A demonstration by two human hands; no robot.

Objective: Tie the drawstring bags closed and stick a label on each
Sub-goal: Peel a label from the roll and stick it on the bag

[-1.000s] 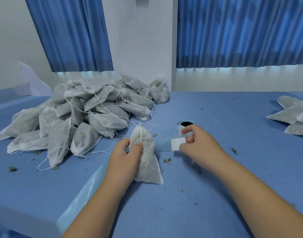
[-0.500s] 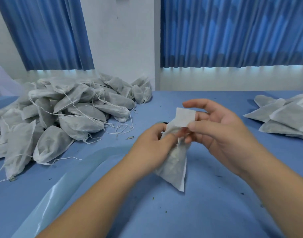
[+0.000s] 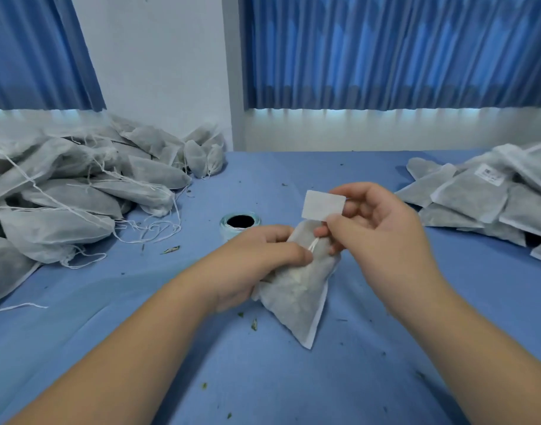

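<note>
flat rect. label (image 3: 323,204), soft nonwoven bag (image 3: 297,297)

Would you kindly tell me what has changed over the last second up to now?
The right hand peeled the white label off the strip of the label roll and raised it over the neck of the drawstring bag, where it now pinches it. The left hand still grips the bag. The untied pile and the labelled pile lie as before.
</note>
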